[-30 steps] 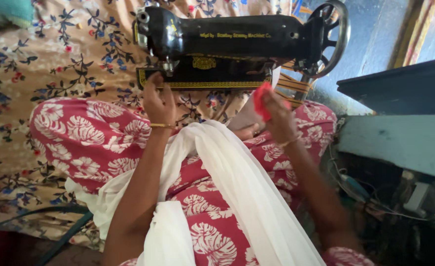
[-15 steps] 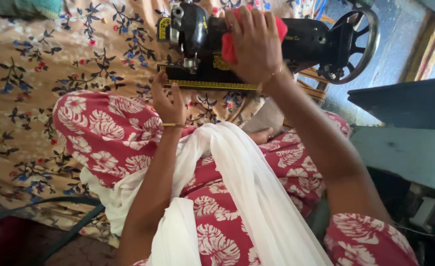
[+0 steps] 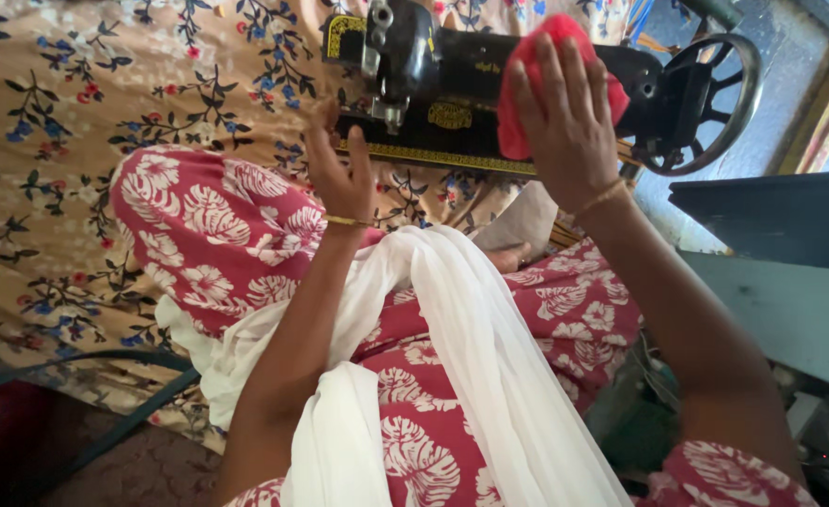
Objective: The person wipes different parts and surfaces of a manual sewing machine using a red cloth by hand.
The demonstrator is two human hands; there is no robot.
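- Head view, looking straight down over a lap toward a black sewing machine [image 3: 452, 103] sitting on a tan floral cloth [image 3: 105, 113].
- Right hand [image 3: 565, 131] pressed flat on a red rag [image 3: 551, 89], fingers spread, palm pinning the rag against the arm of the machine. Gripping, more or less, with the rag bunched up under the fingers.
- Rag covering the middle of the machine's arm, between the needle end and the spoked wheel [image 3: 706, 103] on the right.
- Left hand [image 3: 339, 174] hanging loose and open, holding nothing, fingers lightly curled, just in front of the machine's base near the needle area. Hard to say whether the fingertips actually touch the base.
- Thin gold bangle [image 3: 349, 222] on the left wrist, another on the right.
- White scarf [image 3: 471, 338] draped down across the lap between both forearms.
- Red dress with white leaf print [image 3: 208, 235] covering the knees, left knee close to the machine's front edge.
- Grey-blue ledge [image 3: 781, 310] off to the right, well apart from both hands.
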